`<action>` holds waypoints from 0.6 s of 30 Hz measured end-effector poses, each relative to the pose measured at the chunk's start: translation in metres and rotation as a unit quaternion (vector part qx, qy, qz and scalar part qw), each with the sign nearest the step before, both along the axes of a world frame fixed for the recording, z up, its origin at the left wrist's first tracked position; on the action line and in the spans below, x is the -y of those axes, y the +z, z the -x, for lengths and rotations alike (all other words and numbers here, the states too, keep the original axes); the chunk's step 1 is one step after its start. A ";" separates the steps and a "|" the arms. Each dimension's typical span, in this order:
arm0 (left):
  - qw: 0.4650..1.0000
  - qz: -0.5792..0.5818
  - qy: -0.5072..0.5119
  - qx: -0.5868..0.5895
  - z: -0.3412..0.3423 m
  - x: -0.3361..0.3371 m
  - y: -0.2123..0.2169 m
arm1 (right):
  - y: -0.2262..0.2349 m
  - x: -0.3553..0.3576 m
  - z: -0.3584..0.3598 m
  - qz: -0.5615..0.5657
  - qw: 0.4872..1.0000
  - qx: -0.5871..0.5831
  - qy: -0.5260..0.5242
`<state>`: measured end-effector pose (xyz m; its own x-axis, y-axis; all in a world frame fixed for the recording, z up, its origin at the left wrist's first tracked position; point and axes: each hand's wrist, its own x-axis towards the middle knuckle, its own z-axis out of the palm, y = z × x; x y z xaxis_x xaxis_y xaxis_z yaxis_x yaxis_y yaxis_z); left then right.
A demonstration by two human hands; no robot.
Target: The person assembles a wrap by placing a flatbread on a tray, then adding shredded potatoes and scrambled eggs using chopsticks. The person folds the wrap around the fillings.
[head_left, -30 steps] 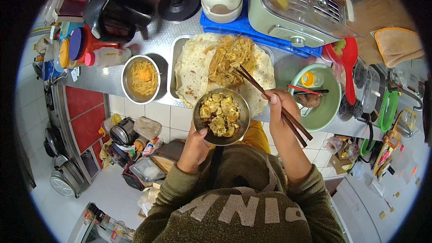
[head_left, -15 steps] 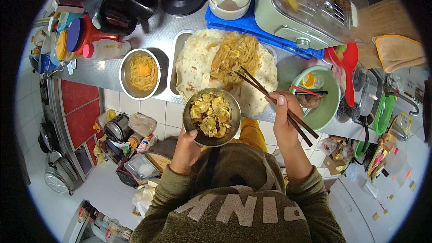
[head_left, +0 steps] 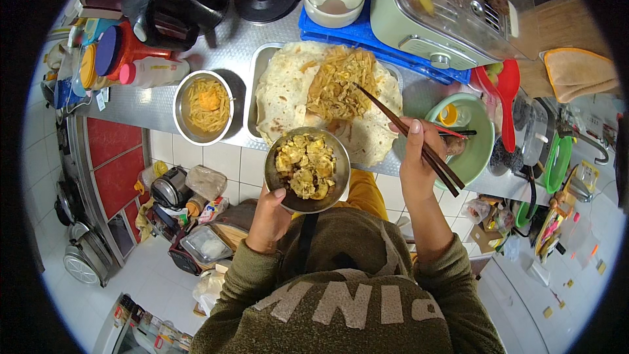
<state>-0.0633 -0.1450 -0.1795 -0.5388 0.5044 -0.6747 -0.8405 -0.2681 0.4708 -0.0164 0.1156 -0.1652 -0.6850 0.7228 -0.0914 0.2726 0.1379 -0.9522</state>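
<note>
My left hand (head_left: 269, 216) grips the rim of a metal bowl (head_left: 271, 191) in front of my body, thumb over the edge. Chunks of scrambled egg (head_left: 306, 164) fill the bowl. In my right hand (head_left: 420, 157) are brown wooden chopsticks (head_left: 389, 113), their tips over the far right part of the filling. Beyond the bowl lies a large flatbread (head_left: 278, 95) on a metal tray (head_left: 252, 88). Shredded filling (head_left: 341, 82) is spread in a strip across the flatbread's middle. To the left stands a metal bowl of shredded potato (head_left: 208, 115) with an orange heap on top.
A pale green basin (head_left: 481, 151) holding small items sits right of the tray. Behind stand a light green countertop appliance (head_left: 419, 33), a white pot (head_left: 334, 0) and a black kettle (head_left: 173, 0). A red ladle (head_left: 508, 108) lies at the right, bottles (head_left: 154, 71) at the left.
The chopsticks have shifted slightly right and farther away, and their tips look closer together. My right hand has turned a little. The bowl in my left hand has barely moved.
</note>
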 end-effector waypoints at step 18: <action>1.000 0.005 0.019 0.003 0.007 -0.001 0.003 | 0.002 -0.006 -0.004 -0.064 0.997 0.050 0.015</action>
<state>-0.0703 -0.1436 -0.1761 -0.5525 0.4773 -0.6833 -0.8332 -0.2945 0.4679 -0.0126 0.1214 -0.1634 -0.6981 0.7127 -0.0685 0.3599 0.2666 -0.8941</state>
